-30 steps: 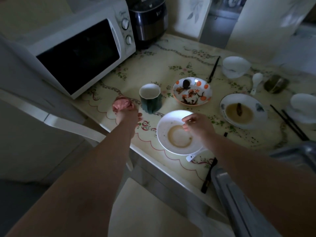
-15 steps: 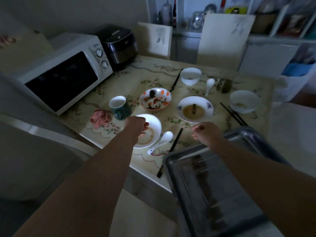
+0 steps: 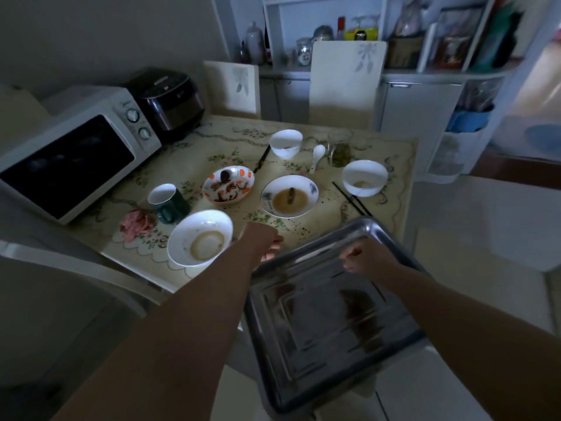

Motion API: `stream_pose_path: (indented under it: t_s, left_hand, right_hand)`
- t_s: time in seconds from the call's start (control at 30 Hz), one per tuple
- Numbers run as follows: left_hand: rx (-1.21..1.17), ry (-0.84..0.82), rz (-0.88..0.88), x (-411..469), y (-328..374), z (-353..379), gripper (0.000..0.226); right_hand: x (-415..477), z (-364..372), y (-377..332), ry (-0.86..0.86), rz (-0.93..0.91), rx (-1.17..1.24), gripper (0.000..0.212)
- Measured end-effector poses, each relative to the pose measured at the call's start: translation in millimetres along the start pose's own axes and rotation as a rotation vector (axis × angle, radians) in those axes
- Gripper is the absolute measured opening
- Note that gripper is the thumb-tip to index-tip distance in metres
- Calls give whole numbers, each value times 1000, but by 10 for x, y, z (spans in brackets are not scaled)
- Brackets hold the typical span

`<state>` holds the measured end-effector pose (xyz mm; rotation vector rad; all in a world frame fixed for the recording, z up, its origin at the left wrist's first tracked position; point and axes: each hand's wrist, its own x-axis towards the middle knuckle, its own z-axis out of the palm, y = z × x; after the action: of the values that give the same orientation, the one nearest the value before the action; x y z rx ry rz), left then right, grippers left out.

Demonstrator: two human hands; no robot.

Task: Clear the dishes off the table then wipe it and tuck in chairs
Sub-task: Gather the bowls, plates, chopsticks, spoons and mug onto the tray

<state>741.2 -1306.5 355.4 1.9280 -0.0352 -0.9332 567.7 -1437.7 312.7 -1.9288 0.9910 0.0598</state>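
The floral-cloth table (image 3: 212, 141) holds dirty dishes. A white plate (image 3: 200, 238) with a brown ring lies at the near edge, a dark green mug (image 3: 168, 203) behind it. Further back are an orange-spotted dish (image 3: 228, 184), a plate of brown sauce (image 3: 290, 196), two white bowls (image 3: 286, 143) (image 3: 365, 177), a white spoon (image 3: 317, 156) and black chopsticks (image 3: 352, 199). A steel tray (image 3: 318, 314) overlaps the near right corner. My left hand (image 3: 262, 241) is curled between the near plate and the tray's corner; what it holds is hidden. My right hand (image 3: 362, 258) is a fist over the tray.
A microwave (image 3: 69, 165) and a rice cooker (image 3: 170, 98) fill the table's left side. A pink cloth (image 3: 136, 223) lies by the mug and a small green jar (image 3: 340, 153) by the spoon. Two white chairs (image 3: 346, 83) (image 3: 232, 86) stand at the far side, shelves behind.
My view has pulled back and up. My left hand left the pink cloth and crossed past the near plate to the tray's corner. The spoon and chopsticks beside that plate are out of sight.
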Motion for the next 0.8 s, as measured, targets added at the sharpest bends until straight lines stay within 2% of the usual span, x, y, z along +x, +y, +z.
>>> stream_pose_path:
  t_s: [0.13, 0.2, 0.27, 0.33, 0.43, 0.57, 0.8]
  left_hand:
    - [14, 7, 11, 100, 56, 56, 18]
    - [34, 6, 14, 188, 68, 58, 16]
    - [58, -4, 13, 317, 77, 46, 16]
    - [60, -32, -2, 465, 105, 26, 20]
    - [64, -56, -37, 717, 172, -16, 23]
    - [75, -26, -70, 1114, 195, -20, 11]
    - [24, -69, -121, 1589, 215, 102, 28]
  right_hand:
    - [60, 3, -68, 34, -32, 17, 29]
    - [90, 33, -113, 15, -65, 19, 21]
    - [111, 35, -184, 20, -3, 46, 18]
    - [192, 10, -197, 5, -13, -223, 24]
    - [432, 6, -237, 96, 22, -6, 22]
    - [718, 17, -282, 102, 37, -140, 17]
    - [978, 81, -318, 123, 68, -57, 16]
